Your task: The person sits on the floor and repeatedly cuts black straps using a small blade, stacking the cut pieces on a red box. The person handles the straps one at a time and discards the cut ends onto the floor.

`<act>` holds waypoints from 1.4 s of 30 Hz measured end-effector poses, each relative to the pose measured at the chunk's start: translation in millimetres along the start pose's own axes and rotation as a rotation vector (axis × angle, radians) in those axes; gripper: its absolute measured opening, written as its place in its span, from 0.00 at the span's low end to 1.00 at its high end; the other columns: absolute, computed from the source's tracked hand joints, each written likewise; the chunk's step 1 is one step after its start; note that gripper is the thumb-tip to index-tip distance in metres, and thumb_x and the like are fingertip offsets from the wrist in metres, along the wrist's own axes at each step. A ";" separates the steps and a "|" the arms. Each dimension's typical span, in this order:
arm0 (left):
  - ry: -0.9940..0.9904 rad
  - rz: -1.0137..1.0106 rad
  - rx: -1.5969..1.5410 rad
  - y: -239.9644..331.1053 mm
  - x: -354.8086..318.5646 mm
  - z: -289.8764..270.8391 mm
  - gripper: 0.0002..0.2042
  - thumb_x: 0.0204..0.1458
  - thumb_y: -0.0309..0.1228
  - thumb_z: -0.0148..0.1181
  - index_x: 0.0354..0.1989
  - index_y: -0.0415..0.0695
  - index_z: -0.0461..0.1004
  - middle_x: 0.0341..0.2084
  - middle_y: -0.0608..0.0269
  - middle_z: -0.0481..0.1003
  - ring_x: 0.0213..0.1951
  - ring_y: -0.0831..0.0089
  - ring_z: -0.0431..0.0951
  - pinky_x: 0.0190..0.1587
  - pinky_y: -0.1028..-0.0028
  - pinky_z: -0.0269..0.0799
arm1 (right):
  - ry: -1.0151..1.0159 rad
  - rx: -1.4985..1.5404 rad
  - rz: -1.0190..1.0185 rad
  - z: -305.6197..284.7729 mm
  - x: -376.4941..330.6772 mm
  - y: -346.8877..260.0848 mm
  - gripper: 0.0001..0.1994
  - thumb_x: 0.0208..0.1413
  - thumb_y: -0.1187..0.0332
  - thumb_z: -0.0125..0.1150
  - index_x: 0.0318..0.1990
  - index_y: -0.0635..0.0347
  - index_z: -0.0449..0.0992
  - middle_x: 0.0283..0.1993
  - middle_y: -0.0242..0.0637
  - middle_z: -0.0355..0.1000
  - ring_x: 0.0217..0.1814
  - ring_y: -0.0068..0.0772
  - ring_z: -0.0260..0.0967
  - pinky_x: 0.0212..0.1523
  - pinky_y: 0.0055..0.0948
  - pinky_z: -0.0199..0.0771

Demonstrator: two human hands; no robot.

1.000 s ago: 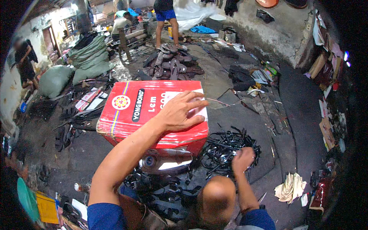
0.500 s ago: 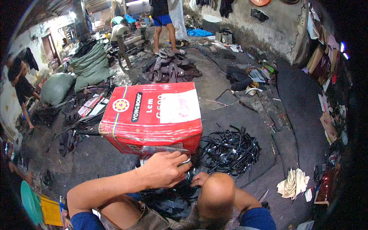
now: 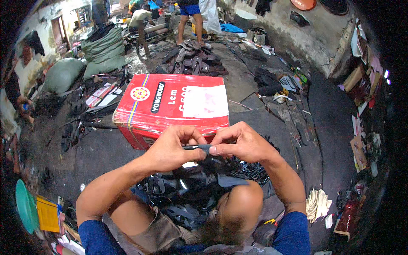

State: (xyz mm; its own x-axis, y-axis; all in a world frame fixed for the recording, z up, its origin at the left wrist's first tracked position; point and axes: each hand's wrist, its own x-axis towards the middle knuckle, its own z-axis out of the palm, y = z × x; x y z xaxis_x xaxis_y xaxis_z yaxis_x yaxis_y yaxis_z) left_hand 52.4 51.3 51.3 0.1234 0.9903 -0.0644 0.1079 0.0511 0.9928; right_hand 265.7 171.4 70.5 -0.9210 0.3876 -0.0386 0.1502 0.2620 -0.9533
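Observation:
Both hands meet in front of a red cardboard box (image 3: 140, 114). My left hand (image 3: 176, 148) is closed, its thumb and fingers pinching a dark grey strap-like piece (image 3: 203, 147). My right hand (image 3: 244, 144) pinches the other end of that piece, thumb tip close to the left fingers. Darker material hangs below the fingers, blurred by motion. Between my bent legs lies a heap of black straps (image 3: 176, 212). More shiny black strips (image 3: 253, 171) lie beyond my right knee, partly hidden by my right arm.
Footwear pieces (image 3: 195, 63) are piled beyond the box, near a standing person (image 3: 191, 21). Green sacks (image 3: 63, 75) stand at the far left. A teal basin (image 3: 26, 206) and yellow crate (image 3: 47, 213) are near left; crumpled cream cloth (image 3: 318, 205) lies at right.
My right hand has risen from beside my knee to meet the left at the strap piece. The metal ring seen at my left fingers earlier is no longer there. The view has shifted.

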 end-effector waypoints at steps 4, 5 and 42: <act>0.579 0.605 0.581 -7.3 -4.4 7.6 0.18 0.43 0.38 0.79 0.28 0.41 0.75 0.21 0.67 0.75 0.24 0.80 0.70 0.28 0.72 0.65 | 0.160 0.000 0.133 13.3 6.0 -2.7 0.11 0.62 0.62 0.68 0.36 0.61 0.85 0.27 0.28 0.77 0.26 0.16 0.71 0.25 0.21 0.72; 0.488 0.399 0.589 -3.9 -8.7 5.6 0.17 0.45 0.39 0.78 0.26 0.41 0.75 0.19 0.68 0.74 0.23 0.80 0.69 0.27 0.72 0.64 | 0.197 0.038 0.129 14.8 6.0 -2.2 0.11 0.62 0.63 0.68 0.36 0.61 0.85 0.27 0.28 0.77 0.26 0.16 0.72 0.25 0.21 0.72; -1.064 -0.149 1.392 -84.3 -60.5 15.0 0.18 0.46 0.32 0.70 0.47 0.42 0.81 0.42 0.50 0.84 0.47 0.51 0.85 0.44 0.53 0.82 | 0.973 -0.101 -0.003 -132.1 -59.7 27.3 0.08 0.67 0.65 0.53 0.34 0.52 0.74 0.31 0.20 0.68 0.31 0.14 0.63 0.34 0.21 0.63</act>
State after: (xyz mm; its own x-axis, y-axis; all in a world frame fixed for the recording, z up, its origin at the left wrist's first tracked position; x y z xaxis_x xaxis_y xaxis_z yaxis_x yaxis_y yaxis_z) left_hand 50.6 -14.8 -30.1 0.5066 0.4515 -0.7345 0.7941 -0.5762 0.1934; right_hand 372.3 272.1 86.4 -0.2292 0.9350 0.2708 0.2203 0.3208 -0.9212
